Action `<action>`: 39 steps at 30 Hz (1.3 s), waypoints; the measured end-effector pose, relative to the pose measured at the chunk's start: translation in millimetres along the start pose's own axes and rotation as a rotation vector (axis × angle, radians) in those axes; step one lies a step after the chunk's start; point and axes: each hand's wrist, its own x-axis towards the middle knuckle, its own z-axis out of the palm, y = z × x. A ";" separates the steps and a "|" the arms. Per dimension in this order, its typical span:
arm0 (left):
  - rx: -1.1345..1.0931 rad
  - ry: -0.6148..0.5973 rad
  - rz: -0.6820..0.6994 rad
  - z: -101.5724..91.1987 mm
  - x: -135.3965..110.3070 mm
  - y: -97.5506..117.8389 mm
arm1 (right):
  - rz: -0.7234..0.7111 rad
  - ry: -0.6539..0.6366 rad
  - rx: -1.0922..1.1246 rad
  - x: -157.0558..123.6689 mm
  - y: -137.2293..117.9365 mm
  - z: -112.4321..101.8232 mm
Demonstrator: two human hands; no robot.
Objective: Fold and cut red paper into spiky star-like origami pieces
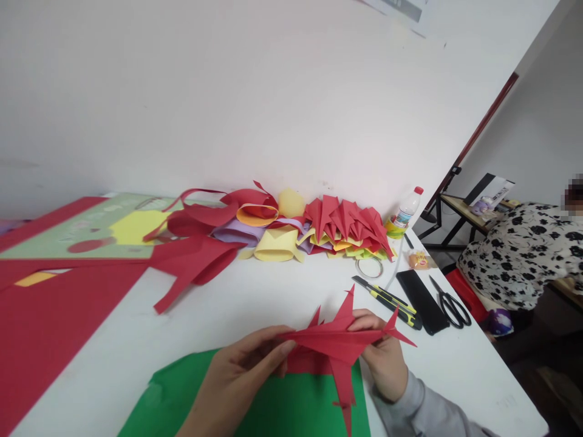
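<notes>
A red folded paper figure (339, 343) with several sharp points hangs just above a green paper sheet (277, 403) at the near table edge. My left hand (239, 379) pinches its left end with fingers pressed together. My right hand (385, 358) grips its right side, fingers closed round the paper, a grey sleeve at the wrist.
A row of finished red, yellow and purple paper folds (319, 230) lines the wall. Large red sheets (50, 321) cover the left. A tape ring (368, 267), utility knife (387, 300), black case (421, 300), scissors (450, 303) and bottle (407, 209) lie right. A person in a patterned top (519, 255) sits beyond.
</notes>
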 end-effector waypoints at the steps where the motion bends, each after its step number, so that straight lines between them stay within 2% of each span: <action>1: 0.008 -0.003 0.007 0.3 0.1 -0.3 | -0.002 0.000 -0.004 -0.1 0.3 -0.5; 26: 0.089 -0.008 0.022 -3.1 -1.1 -2.6 | 0.016 -0.019 -0.005 0.0 2.9 -0.9; 39: 0.115 0.015 0.017 -0.5 1.3 5.0 | 0.047 -0.011 0.013 -0.6 3.4 0.2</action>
